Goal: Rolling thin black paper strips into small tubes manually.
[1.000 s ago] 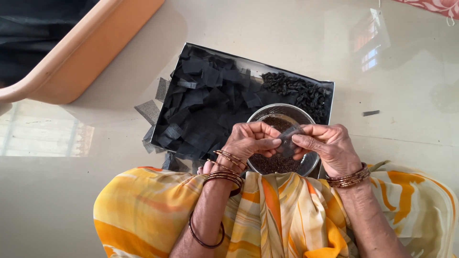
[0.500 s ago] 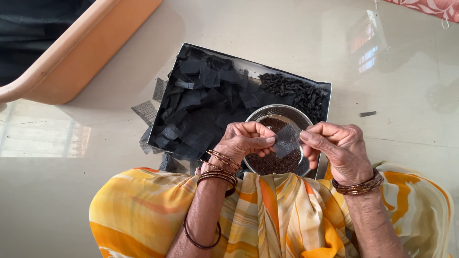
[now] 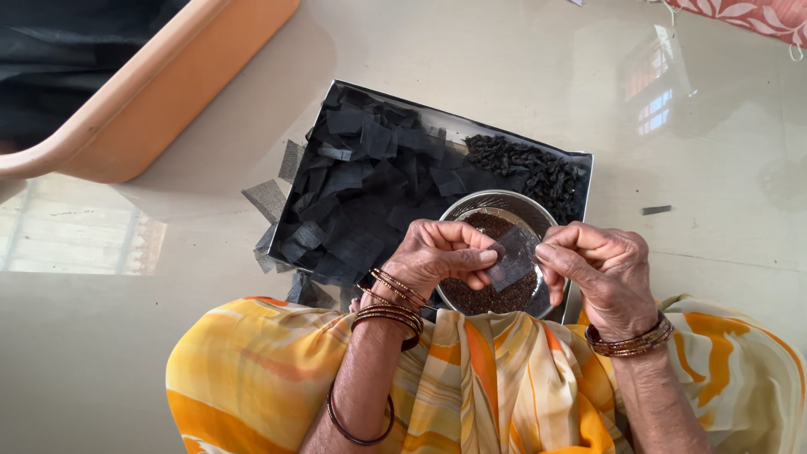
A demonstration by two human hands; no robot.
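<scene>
Both my hands pinch one small square of black mesh cloth [image 3: 513,257], stretched flat between them above a steel bowl [image 3: 504,203] of dark brown seeds. My left hand [image 3: 437,256] grips the square's left edge; my right hand [image 3: 598,267] grips its right edge. The bowl stands in a shallow black tray [image 3: 588,168] on the floor. Many more black mesh squares [image 3: 361,193] are heaped in the tray's left and middle. Small dark tied bundles [image 3: 530,168] are piled in its far right corner.
A few grey mesh squares [image 3: 267,198] lie on the glossy floor left of the tray. An orange curved chair edge [image 3: 151,92] is at the upper left. A small dark strip [image 3: 656,209] lies on the floor to the right. My yellow patterned garment [image 3: 496,378] covers my lap.
The two hands have drawn slightly apart, spreading the mesh square out flat over the bowl. The view has shifted a little; the tray and bowl stay put.
</scene>
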